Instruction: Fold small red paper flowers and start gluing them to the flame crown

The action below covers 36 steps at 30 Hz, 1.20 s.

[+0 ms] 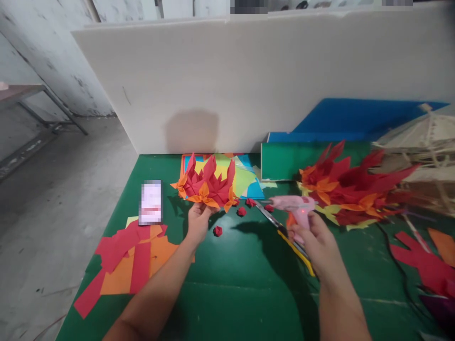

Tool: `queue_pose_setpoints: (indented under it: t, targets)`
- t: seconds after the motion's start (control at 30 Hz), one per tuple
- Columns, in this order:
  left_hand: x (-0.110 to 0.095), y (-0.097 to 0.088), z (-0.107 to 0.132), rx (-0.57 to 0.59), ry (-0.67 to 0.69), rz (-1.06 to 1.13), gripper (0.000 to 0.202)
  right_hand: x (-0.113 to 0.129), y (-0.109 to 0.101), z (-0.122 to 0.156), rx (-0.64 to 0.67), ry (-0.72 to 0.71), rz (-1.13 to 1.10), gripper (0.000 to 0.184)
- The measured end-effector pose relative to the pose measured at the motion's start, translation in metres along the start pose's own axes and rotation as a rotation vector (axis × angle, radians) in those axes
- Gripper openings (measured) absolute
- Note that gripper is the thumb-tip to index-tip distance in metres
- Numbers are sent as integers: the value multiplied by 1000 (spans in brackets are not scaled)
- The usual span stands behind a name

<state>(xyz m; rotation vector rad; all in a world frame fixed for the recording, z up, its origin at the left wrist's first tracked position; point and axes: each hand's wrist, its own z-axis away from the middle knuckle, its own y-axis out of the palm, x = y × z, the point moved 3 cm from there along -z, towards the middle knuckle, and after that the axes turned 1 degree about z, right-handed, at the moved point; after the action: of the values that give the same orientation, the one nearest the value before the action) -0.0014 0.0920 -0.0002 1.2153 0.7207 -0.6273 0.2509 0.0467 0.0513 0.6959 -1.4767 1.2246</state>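
Observation:
My left hand [199, 220] grips a folded paper flower piece [213, 184] from below, raised over the green table. Its tall red petals point up, with small orange blossoms along the lower rim. In my right hand [314, 241] is a pink hot glue gun [293, 204], a small light glowing on its side and its nozzle pointing left toward the paper flower piece. A gap separates nozzle and paper. Several small folded red paper pieces [218, 231] lie below and between the hands. Scissors [296, 252] with yellow-edged handles rest on the table, partly hidden by my right hand.
Red and orange paper strips [121, 265] lie at the left, near a phone [150, 202]. A larger red and orange paper flower arrangement [355, 189] stands at the right, beside a woven straw-coloured object [419, 156]. A tall white board [249, 80] closes off the back.

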Motion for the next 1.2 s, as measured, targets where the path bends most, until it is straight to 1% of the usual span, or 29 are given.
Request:
queue_pose_setpoints:
  t: [0.03,0.1,0.2,0.33,0.47,0.6,0.77,0.87,1.07,1.2]
  targets:
    - [0,0,1,4,1,-10,31,9,9,3,38,-51,41,24]
    - [0,0,1,11,7,-23,31,25,22,7,46,-158,168,27]
    - [0,-1,2,36,16,-32,32,41,34,9,-56,-264,394,32]
    - [2,-2,2,78,14,-41,32,53,42,10,-138,-419,640,33]
    - [2,-2,4,66,-7,-34,30,56,48,10,-221,-612,812,33]
    - [1,-1,4,67,-9,-25,30,55,51,8,-271,-715,880,28]
    - [0,-1,5,89,4,-49,31,57,51,6,-255,-737,894,21]
    - [0,-1,6,103,9,-37,31,58,50,7,-266,-780,896,18]
    - [0,0,6,105,4,-31,30,61,49,9,-297,-841,978,19]
    - [0,0,6,112,7,-11,29,62,47,10,-320,-900,974,17]
